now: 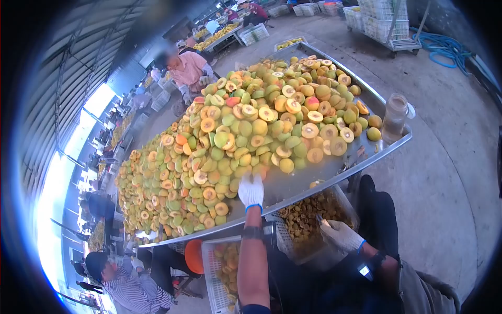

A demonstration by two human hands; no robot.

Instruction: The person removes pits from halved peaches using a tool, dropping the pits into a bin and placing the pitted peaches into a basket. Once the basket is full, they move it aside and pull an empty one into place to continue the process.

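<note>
A big heap of halved yellow peaches, green to orange and several with pits showing, covers the metal table. My left hand, in a white glove, reaches to the heap's near edge, touching fruit. Its fingertips are blurred among the halves, so a grip cannot be made out. My right hand, also gloved, is closed on a small metal-tipped tool. It is over a crate of brown pits, below the table's near rim. Most of the tool is hidden in the glove.
A clear jar stands at the table's right corner. Beneath the near edge are a white crate with peach pieces and an orange bucket. Co-workers sit at left and across. A crate cart stands behind.
</note>
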